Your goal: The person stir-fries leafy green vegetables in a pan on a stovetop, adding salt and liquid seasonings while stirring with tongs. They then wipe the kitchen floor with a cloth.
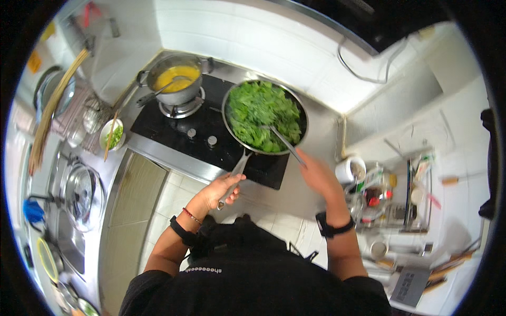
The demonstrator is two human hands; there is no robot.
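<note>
Chopped leafy greens (pixel 263 110) fill a round frying pan (pixel 226 125) on the right side of the stove. My left hand (pixel 223 190) grips the pan's long handle (pixel 239 169) from the near side. In my right hand (pixel 319 173), slightly blurred, is the grey handle of a cooking utensil (pixel 287 145). The utensil's far end lies among the greens, so its head is hidden. Left of the pan, a metal pot (pixel 178 97) holds yellow liquid (pixel 168 77), with a ladle (pixel 158 93) resting across its rim.
A bowl of chopped greens (pixel 114 138) with chopsticks (pixel 111 136) across it stands left of the black gas stove (pixel 174 138). Farther left is the sink (pixel 71 241). A white mug (pixel 348 170), bottles in a rack (pixel 373 193) and a knife block (pixel 411 286) line the right.
</note>
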